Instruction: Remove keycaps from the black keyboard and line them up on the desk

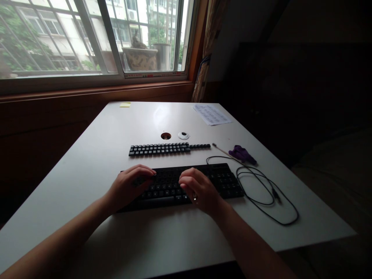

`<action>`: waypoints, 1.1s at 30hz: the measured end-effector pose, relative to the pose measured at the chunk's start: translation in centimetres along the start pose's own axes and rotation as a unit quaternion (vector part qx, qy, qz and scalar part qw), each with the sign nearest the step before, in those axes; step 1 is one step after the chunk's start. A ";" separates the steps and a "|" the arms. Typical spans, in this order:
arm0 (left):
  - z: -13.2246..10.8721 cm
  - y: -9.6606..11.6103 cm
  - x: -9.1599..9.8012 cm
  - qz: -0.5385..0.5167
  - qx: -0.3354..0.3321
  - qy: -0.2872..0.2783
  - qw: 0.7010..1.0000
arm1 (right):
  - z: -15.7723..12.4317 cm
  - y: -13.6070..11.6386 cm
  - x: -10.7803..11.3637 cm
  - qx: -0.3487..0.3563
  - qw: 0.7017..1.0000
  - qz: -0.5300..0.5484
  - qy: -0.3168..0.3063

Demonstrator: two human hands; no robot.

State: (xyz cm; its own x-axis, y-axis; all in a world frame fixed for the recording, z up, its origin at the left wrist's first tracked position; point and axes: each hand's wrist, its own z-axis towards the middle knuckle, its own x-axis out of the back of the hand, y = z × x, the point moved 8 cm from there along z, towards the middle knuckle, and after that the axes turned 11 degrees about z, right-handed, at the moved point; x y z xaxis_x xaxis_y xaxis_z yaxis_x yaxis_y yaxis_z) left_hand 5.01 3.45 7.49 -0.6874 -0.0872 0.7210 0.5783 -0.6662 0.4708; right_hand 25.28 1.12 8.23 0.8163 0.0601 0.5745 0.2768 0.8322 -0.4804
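A black keyboard lies on the white table, partly covered by both hands. Its near rows and number pad carry keycaps, while the upper middle part looks bare of them. My left hand is over the keyboard's left part, fingers pinched around a small dark piece that looks like a keycap. Over the middle right, my right hand is closed, its fingertips together; whatever they hold, if anything, is hidden. Just behind the keyboard, loose black keycaps stand in neat rows, with a shorter single row at their right.
A black cable loops on the table's right side, near a purple cloth and a thin stick. Behind the keycaps are a round hole and its white cover. Printed papers and yellow sticky notes lie at the far edge.
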 end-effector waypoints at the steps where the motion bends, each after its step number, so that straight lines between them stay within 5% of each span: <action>1: 0.0 0.7 -0.3 -0.004 -0.025 -0.013 1.000 | 0.0 -0.3 -0.7 0.013 1.000 -0.001 -0.018; 9: -0.4 2.1 -1.7 -0.021 -0.078 -0.072 0.994 | -0.1 -1.4 -2.7 0.057 0.997 -0.029 -0.040; 33: -1.1 2.8 -2.9 0.017 -0.144 -0.091 0.985 | 0.0 -1.1 -3.1 0.035 0.998 -0.035 -0.041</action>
State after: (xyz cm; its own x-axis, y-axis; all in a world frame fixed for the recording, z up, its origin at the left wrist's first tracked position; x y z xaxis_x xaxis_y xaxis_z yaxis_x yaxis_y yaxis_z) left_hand 8.19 1.04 6.15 -0.5651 0.0033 0.8250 0.4331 -0.8499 0.3001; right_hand 22.41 -0.03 6.95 0.7513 0.0430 0.6585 0.2933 0.8721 -0.3916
